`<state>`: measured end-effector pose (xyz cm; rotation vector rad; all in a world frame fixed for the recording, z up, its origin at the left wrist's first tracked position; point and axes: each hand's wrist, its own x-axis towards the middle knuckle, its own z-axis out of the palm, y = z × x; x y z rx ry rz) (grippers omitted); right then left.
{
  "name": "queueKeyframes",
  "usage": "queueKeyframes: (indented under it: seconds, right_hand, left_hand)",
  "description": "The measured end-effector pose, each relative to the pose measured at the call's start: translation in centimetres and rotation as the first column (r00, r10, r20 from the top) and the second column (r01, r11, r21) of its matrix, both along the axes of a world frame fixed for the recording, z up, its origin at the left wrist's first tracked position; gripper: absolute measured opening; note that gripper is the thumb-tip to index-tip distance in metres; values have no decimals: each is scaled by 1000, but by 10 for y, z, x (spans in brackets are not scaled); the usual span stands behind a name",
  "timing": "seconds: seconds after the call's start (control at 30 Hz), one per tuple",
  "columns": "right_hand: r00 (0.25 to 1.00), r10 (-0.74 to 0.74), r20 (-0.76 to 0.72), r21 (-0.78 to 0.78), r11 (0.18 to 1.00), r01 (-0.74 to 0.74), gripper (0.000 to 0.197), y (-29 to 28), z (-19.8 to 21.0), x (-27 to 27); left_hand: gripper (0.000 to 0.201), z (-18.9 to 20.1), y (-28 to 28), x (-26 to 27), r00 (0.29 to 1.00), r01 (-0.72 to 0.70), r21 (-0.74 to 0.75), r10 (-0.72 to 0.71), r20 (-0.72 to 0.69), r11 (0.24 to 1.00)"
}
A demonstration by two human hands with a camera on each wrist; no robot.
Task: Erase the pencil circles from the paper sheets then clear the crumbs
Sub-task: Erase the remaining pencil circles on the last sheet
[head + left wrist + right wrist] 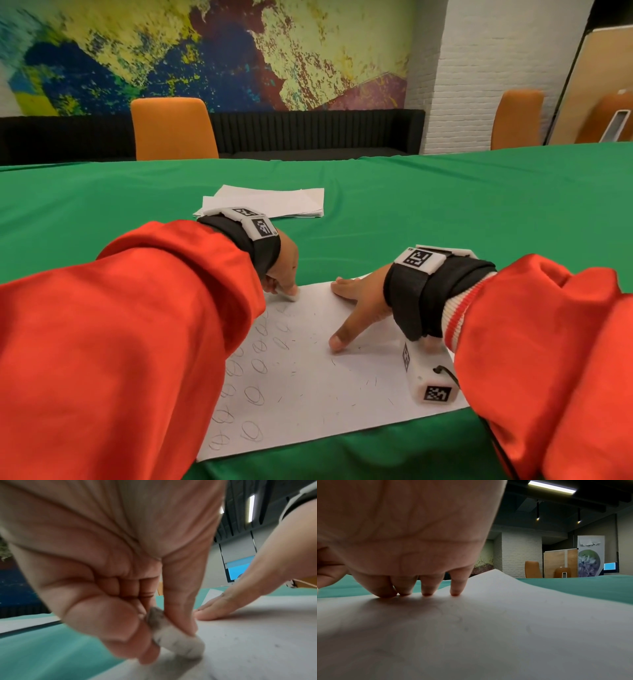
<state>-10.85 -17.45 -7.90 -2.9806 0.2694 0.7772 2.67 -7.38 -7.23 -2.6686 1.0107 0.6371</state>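
A white paper sheet lies on the green table in front of me, with pencil circles down its left side and dark eraser crumbs scattered over its right half. My left hand pinches a smudged white eraser between thumb and fingers and holds its tip on the sheet's far left corner; the left wrist view shows the eraser touching the paper. My right hand lies flat on the sheet, fingers spread, with the fingertips pressing the paper down.
A stack of white paper sheets lies farther back on the green tablecloth. Two orange chairs stand beyond the table's far edge, before a black bench and a painted wall. The near table edge runs just below the sheet.
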Motion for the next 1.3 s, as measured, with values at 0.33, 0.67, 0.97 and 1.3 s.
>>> queueKeyframes:
  seconds: [0.33, 0.67, 0.97, 1.3]
  right_hand:
    - [1000, 1, 4, 15, 1000, -1, 104, -2, -1, 2]
    - [1000, -7, 6, 25, 1000, 7, 104, -1, 0, -1]
    - [1000, -11, 14, 28, 1000, 10, 103, 0, 1, -2]
    - [1000, 9, 24, 19, 1000, -9, 102, 0, 3, -3]
  left_hand:
    - [19, 8, 8, 2, 1000, 4, -12, -4, 26, 1000]
    - [25, 8, 14, 6, 981, 28, 117, -50, 187, 993]
    - [27, 0, 6, -1, 999, -14, 3, 14, 44, 1000]
    - [16, 6, 16, -6, 997, -23, -91, 16, -75, 996]
